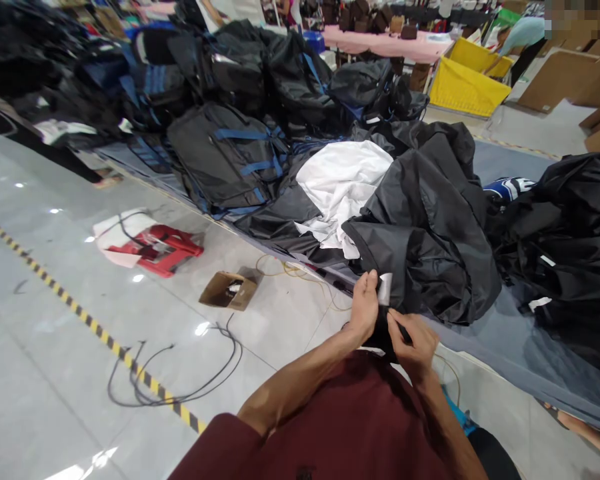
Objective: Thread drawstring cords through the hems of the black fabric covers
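Observation:
A large crumpled piece of black fabric (430, 227), smooth and nylon-like, lies over the near edge of the table; its exact kind is unclear. My left hand (364, 308) is closed on the fabric's near edge, beside a small white label (385, 289). Just to the right, my right hand (414, 339) pinches the same edge, and a dark bit of it shows between thumb and fingers. Part of the fabric hangs down in front of my body. Against the black piece, on its left, rests a bunched white cloth (345, 177).
Black backpacks with blue straps (230, 157) are heaped along the table (520, 347). More black fabric (565, 253) lies to the right. On the floor are a small cardboard box (229, 291), a red stool (165, 250) and looped black cable (180, 400). A yellow bin (467, 87) stands beyond, near a person.

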Demonstrator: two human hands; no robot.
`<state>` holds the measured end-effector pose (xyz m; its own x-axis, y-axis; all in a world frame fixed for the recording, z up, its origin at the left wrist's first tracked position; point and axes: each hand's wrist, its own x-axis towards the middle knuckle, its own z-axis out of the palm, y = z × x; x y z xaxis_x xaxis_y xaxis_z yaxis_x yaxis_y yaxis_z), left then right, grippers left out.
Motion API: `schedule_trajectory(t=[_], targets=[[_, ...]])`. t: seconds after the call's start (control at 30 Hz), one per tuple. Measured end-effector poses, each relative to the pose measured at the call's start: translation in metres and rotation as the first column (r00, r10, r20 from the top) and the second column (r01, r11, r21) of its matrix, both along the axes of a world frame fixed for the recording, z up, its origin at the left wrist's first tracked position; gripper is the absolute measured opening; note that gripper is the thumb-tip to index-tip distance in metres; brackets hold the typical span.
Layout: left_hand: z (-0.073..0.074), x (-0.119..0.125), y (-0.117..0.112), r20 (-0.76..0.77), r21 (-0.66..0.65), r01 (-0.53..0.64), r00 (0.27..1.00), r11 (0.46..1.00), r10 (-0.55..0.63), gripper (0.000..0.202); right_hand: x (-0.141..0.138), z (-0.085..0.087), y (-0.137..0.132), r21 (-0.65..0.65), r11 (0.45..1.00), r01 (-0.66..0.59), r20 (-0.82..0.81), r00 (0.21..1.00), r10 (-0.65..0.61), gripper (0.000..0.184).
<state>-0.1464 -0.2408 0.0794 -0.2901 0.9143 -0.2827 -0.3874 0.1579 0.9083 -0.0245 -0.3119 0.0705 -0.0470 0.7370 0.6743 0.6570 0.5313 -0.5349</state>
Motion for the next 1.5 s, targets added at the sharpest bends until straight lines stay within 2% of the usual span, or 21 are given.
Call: schedule_trajectory(t=[0.07,0.17,0.27,0.33,0.47,0.53,0.7,0.8,0.83,0.97,1.07,1.13,1.2,1.3,1.37,1.43,1.5], targets=[[0.001,0.007,-0.010,-0.049,0.007,-0.029,0.998,1.000,0.029,0.044,-0.007,-0.003,0.016,-0.009,1.000,-0.001,-0.027,1.000,0.000,0.010],[0.003,0.002,-0.015,-0.022,-0.012,-0.014,1.000,1.000,0.014,0.046,-0.012,-0.006,0.031,-0.079,0.997,-0.012,-0.065,0.998,0.007,0.015],[0.007,-0.019,-0.004,0.128,-0.049,0.165,0.979,0.985,-0.158,0.052,-0.009,-0.006,0.032,-0.141,0.990,-0.015,-0.134,0.991,-0.004,0.016],[0.009,-0.037,0.012,0.225,-0.054,0.236,0.949,0.970,-0.218,0.057,-0.004,-0.006,0.029,-0.158,0.987,-0.015,-0.170,0.985,-0.013,0.016],[0.009,-0.056,0.043,0.287,-0.014,0.073,0.956,0.997,-0.066,0.054,0.007,-0.008,0.022,-0.160,0.986,-0.048,-0.181,0.983,0.018,0.015],[0.006,-0.051,0.048,0.310,0.001,0.042,0.950,0.999,-0.040,0.054,0.008,-0.009,0.022,-0.154,0.987,-0.045,-0.175,0.984,0.017,0.015],[0.000,-0.021,0.039,0.352,0.044,-0.038,0.936,0.998,0.020,0.058,-0.002,-0.003,0.040,-0.149,0.989,-0.018,-0.169,0.986,-0.008,0.018],[0.004,-0.020,0.049,0.354,0.060,-0.086,0.933,0.994,0.060,0.051,-0.011,0.003,0.047,-0.158,0.987,-0.005,-0.080,0.997,-0.007,0.018],[0.006,-0.022,0.056,0.343,0.061,-0.106,0.936,0.992,0.078,0.047,-0.014,0.005,0.045,-0.163,0.986,0.023,-0.028,0.999,-0.028,0.022],[0.011,-0.037,0.081,0.292,0.039,-0.170,0.944,0.985,0.151,0.031,-0.019,-0.001,0.030,-0.240,0.949,0.204,0.130,0.976,-0.177,0.065],[0.013,-0.047,0.097,0.321,0.068,-0.185,0.935,0.980,0.154,0.025,-0.014,-0.017,0.018,-0.305,0.910,0.281,0.181,0.955,-0.234,0.074],[0.018,-0.058,0.112,0.367,0.055,-0.231,0.910,0.971,0.196,0.022,-0.004,-0.029,0.012,-0.316,0.888,0.335,0.214,0.937,-0.277,0.070],[0.025,-0.070,0.132,0.372,0.017,-0.285,0.891,0.958,0.258,0.021,0.011,-0.037,0.006,-0.316,0.868,0.383,0.259,0.915,-0.309,0.056],[0.036,-0.081,0.157,0.319,0.018,-0.283,0.911,0.959,0.263,0.022,0.032,-0.036,-0.007,-0.330,0.840,0.431,0.325,0.887,-0.327,0.039],[0.038,-0.080,0.162,0.280,0.060,-0.257,0.932,0.965,0.231,0.022,0.041,-0.029,-0.017,-0.346,0.808,0.477,0.341,0.866,-0.365,0.035],[0.037,-0.076,0.159,0.214,0.096,-0.259,0.948,0.961,0.234,0.023,0.046,-0.022,-0.028,-0.370,0.764,0.528,0.339,0.843,-0.418,0.027],[0.033,-0.075,0.151,0.144,0.123,-0.267,0.958,0.956,0.249,0.026,0.049,-0.018,-0.040,-0.399,0.747,0.532,0.326,0.844,-0.427,0.021]])
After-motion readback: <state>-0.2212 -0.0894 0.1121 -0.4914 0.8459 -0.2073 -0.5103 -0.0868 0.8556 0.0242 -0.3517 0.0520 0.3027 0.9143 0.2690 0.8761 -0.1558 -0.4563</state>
